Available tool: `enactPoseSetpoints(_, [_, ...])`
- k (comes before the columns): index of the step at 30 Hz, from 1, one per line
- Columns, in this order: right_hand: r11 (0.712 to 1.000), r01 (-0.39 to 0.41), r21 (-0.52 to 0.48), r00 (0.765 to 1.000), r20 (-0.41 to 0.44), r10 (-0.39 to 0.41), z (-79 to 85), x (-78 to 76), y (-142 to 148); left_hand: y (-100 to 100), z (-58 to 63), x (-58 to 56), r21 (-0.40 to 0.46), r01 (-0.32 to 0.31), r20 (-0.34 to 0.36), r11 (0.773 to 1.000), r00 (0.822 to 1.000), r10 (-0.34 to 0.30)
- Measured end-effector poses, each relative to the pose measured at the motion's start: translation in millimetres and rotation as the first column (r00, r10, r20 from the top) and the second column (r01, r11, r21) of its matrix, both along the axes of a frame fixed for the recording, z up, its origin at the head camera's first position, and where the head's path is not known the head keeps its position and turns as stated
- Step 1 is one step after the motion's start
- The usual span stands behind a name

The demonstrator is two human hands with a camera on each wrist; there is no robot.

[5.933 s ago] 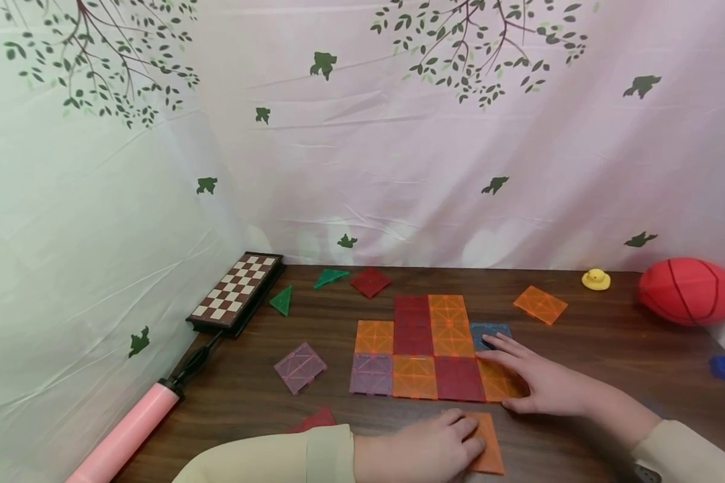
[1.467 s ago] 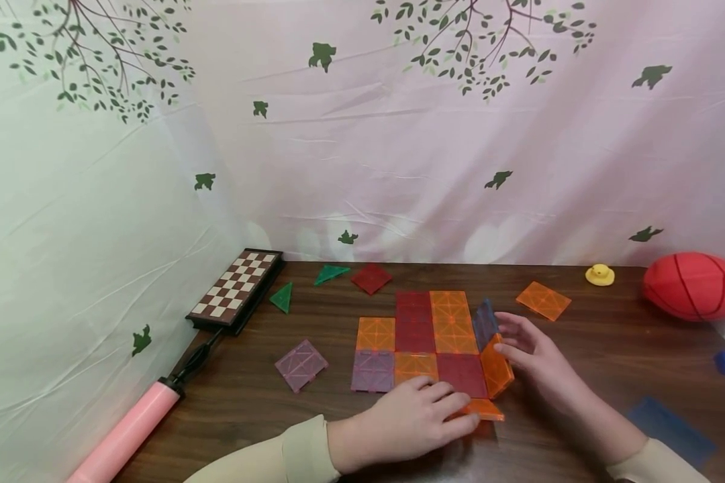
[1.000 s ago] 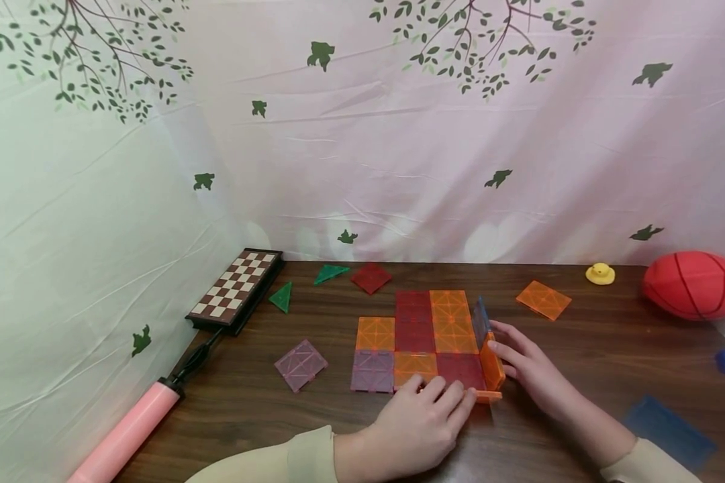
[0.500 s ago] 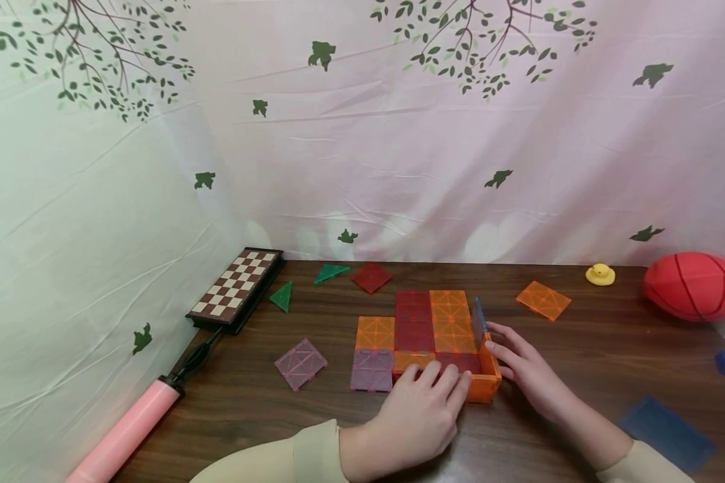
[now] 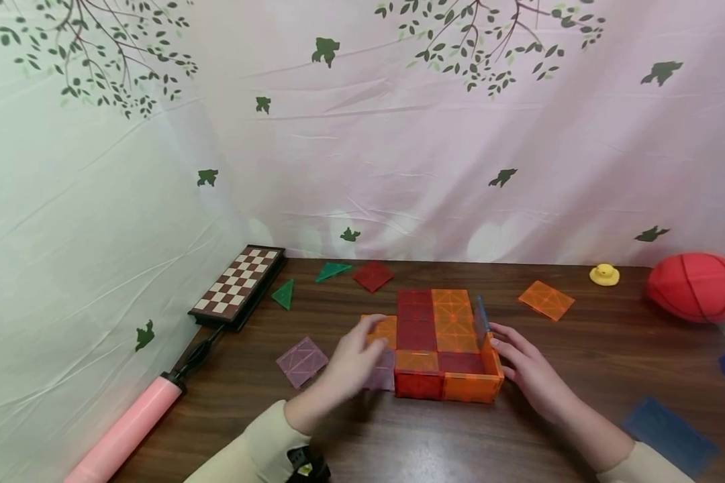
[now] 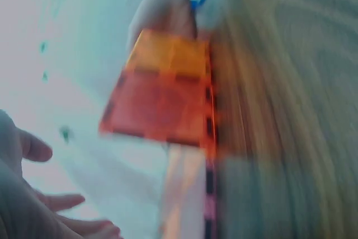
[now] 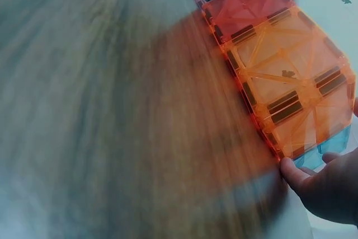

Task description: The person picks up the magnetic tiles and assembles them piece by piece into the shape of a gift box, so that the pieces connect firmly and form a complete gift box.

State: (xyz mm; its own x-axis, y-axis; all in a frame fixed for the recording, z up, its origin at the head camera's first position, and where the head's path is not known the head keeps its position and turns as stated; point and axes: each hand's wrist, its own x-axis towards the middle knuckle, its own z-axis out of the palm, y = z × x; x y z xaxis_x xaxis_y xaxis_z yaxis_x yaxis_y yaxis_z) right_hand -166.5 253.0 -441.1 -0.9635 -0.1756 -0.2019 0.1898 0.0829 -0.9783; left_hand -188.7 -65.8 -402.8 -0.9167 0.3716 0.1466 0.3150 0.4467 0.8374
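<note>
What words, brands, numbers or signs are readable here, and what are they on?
None can be read.
The coloured tiles, checkered board and red ball show no lettering.
The black device by the left sleeve has a yellowish mark, too small to read.

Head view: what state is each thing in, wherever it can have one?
Front red tile, on edge
Front orange tile, on edge
Side orange tile, on edge
Blue side tile, on edge
Red base tiles, flat
Loose purple tile, flat
Loose orange tile, flat
Checkered board, pattern up
Pink pump, lying down
Yellow duck, upright
Right hand, touching side orange tile
Left hand, fingers apart, holding nothing
</note>
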Motion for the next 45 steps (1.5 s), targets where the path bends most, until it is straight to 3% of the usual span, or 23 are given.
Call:
enactPoseSetpoints(2, [1.000, 0.001, 0.001, 1.000, 0.005, -0.001, 0.1, 1.0, 1, -10, -4.0, -8.2, 0.085, -0.080, 0.154, 0.993, 0.986, 0.066])
enactPoseSetpoints(6, [1.000, 0.002, 0.000, 1.000, 0.013, -0.002, 0.9, 1.9, 2, -23, -10.9, -14.6, 0.156, -0.157, 0.371, 0.975, 0.924, 0.089])
enactPoseSetpoints(8, [1.000, 0.004, 0.001, 1.000, 0.018, -0.004, 1.3, 2.3, 3, -24, -13.4, -15.5, 0.191, -0.161, 0.423, 0.968, 0.904, 0.067])
enactPoseSetpoints(11, [1.000, 0.006, 0.004, 1.000, 0.026, -0.006, 2.0, 2.6, 2, -23, -14.6, -16.9, 0.248, -0.162, 0.460, 0.955, 0.887, 0.031])
enactPoseSetpoints(16, [1.000, 0.007, 0.011, 0.999, 0.041, -0.007, 2.2, 3.0, 2, -23, -14.6, -19.1, 0.313, -0.230, 0.509, 0.922, 0.860, 0.042])
enactPoseSetpoints(20, [1.000, 0.008, 0.014, 0.999, 0.042, -0.009, 2.4, 3.0, 2, -24, -15.7, -18.6, 0.352, -0.266, 0.500, 0.897, 0.864, 0.060])
enactPoseSetpoints(27, [1.000, 0.001, 0.013, 0.999, 0.037, -0.001, 1.7, 3.0, 2, -21, -23.6, -16.9, 0.421, -0.252, 0.406, 0.871, 0.911, 0.068])
enactPoseSetpoints(31, [1.000, 0.006, 0.005, 0.999, 0.039, -0.006, 1.8, 2.2, 1, -16, -24.5, -16.5, 0.466, -0.226, 0.381, 0.855, 0.924, 0.036])
enactPoseSetpoints(33, [1.000, 0.012, 0.002, 0.999, 0.042, -0.012, 2.3, 1.7, 1, -14, -23.6, -16.2, 0.484, -0.214, 0.396, 0.848, 0.918, 0.005])
enactPoseSetpoints(39, [1.000, 0.009, 0.004, 0.999, 0.039, -0.009, 2.7, 0.4, 0, -9, -24.3, -13.9, 0.484, -0.216, 0.488, 0.848, 0.871, -0.057])
enactPoseSetpoints(45, [1.000, 0.009, 0.007, 0.999, 0.044, -0.009, 2.1, 0.1, 0, -3, -25.8, -9.4, 0.493, -0.188, 0.489, 0.850, 0.867, -0.092])
